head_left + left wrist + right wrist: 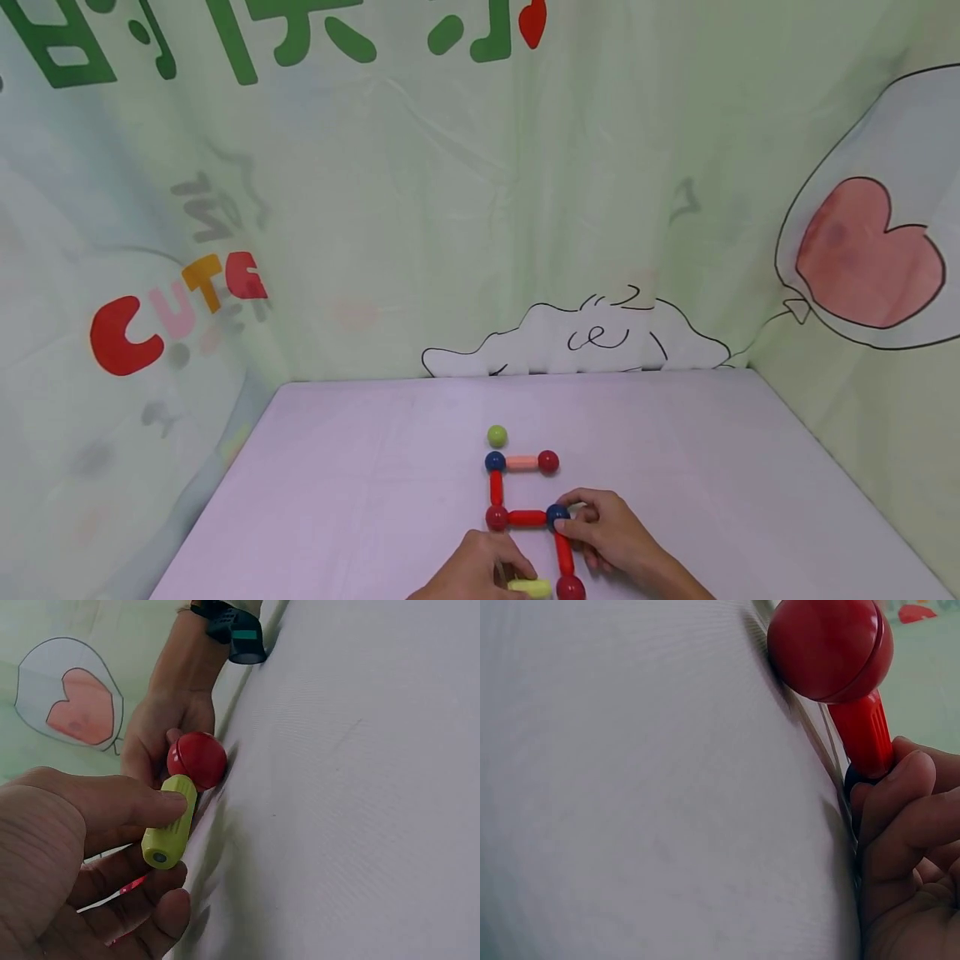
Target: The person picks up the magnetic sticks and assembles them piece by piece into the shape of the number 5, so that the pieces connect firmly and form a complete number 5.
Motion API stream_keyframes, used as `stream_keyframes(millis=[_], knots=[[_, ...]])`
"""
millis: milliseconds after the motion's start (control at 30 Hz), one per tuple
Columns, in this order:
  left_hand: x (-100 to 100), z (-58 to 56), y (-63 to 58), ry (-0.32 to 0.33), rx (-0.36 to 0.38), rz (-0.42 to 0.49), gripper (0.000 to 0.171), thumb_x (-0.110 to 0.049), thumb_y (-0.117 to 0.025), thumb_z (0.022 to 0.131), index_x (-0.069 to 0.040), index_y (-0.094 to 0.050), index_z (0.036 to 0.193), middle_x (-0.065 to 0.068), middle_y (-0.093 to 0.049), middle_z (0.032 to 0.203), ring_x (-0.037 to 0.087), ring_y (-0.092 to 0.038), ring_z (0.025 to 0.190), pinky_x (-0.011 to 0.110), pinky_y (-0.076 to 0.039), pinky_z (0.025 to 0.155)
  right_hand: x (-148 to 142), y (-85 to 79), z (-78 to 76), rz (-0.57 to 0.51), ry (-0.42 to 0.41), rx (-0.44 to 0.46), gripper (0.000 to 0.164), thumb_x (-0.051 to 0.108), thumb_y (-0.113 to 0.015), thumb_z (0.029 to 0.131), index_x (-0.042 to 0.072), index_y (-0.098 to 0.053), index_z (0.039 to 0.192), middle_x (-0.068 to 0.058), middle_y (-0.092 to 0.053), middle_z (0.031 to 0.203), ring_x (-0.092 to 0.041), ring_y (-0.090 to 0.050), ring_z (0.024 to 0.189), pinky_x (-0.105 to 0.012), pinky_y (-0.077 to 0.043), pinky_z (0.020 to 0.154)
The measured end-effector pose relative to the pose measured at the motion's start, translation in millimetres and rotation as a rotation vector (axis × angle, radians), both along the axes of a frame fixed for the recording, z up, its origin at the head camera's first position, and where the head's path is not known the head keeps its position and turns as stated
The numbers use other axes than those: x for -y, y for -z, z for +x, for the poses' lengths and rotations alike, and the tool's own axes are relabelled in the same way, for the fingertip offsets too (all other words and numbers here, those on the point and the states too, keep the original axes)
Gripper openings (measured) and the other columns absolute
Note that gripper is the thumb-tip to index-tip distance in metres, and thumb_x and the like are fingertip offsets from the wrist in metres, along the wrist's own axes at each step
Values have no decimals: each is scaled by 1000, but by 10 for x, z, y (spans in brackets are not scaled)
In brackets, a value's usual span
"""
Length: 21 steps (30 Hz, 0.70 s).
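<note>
My left hand [476,568] pinches a yellow-green magnetic rod [530,588] between thumb and fingers. The rod's far end lies close beside a red ball [571,588]; whether they touch I cannot tell. My right hand [618,537] pinches a blue ball [557,514] at the corner of a joined figure. From that ball a red rod [864,739] runs down to the red ball near me. Another red rod [527,518] leads left to a second red ball [497,517]. In the left wrist view, the yellow-green rod [171,825] overlaps the near red ball [199,760].
Above the second red ball, an upright red rod [496,488] joins a blue ball [495,462], then a pink rod [522,462] and a red ball [548,462]. A loose-looking green ball [497,436] lies beyond. Printed curtains [337,208] surround the pale table [337,467].
</note>
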<state>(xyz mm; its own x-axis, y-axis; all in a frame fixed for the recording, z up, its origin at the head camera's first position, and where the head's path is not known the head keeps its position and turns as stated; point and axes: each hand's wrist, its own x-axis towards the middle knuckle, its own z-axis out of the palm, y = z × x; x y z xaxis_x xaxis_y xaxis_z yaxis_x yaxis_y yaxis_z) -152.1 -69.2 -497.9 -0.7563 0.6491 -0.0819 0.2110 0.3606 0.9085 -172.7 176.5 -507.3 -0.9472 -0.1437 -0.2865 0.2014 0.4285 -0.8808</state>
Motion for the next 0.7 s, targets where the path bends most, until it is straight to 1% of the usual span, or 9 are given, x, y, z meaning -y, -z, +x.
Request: stream_keyframes(millis=[167, 467, 600, 700], knots=[[-24, 7, 33, 39, -14, 27, 25, -20, -82, 86, -6, -79, 106, -9, -66, 82, 0, -60, 71, 17, -53, 68, -3, 5, -5, 6, -1, -4, 44, 27, -79, 88, 3, -65, 122, -8, -61, 67, -16, -53, 44, -24, -45, 47], [-44, -3, 59, 68, -18, 28, 23, -20, -80, 88, -7, -79, 107, -8, -69, 84, -3, -63, 74, 15, -53, 72, -10, 7, 0, -6, -2, -3, 42, 26, -79, 89, 3, -65, 122, -8, -60, 66, -16, -53, 44, -25, -44, 47], [-37, -18, 65, 89, -24, 8, 22, -18, -79, 89, -7, -79, 108, -9, -68, 86, -3, -62, 75, 16, -53, 71, -13, 2, 0, -7, -12, -9, 43, 26, -79, 89, 3, -65, 122, -8, -61, 66, -16, -53, 43, -24, -44, 46], [-26, -33, 62, 111, -42, -14, 23, -18, -78, 90, -8, -79, 110, -10, -68, 87, -4, -60, 74, 15, -52, 70, -14, -5, -1, -9, -16, -11, 43, 26, -79, 89, 3, -65, 122, -8, -61, 66, -15, -53, 43, -24, -44, 46]])
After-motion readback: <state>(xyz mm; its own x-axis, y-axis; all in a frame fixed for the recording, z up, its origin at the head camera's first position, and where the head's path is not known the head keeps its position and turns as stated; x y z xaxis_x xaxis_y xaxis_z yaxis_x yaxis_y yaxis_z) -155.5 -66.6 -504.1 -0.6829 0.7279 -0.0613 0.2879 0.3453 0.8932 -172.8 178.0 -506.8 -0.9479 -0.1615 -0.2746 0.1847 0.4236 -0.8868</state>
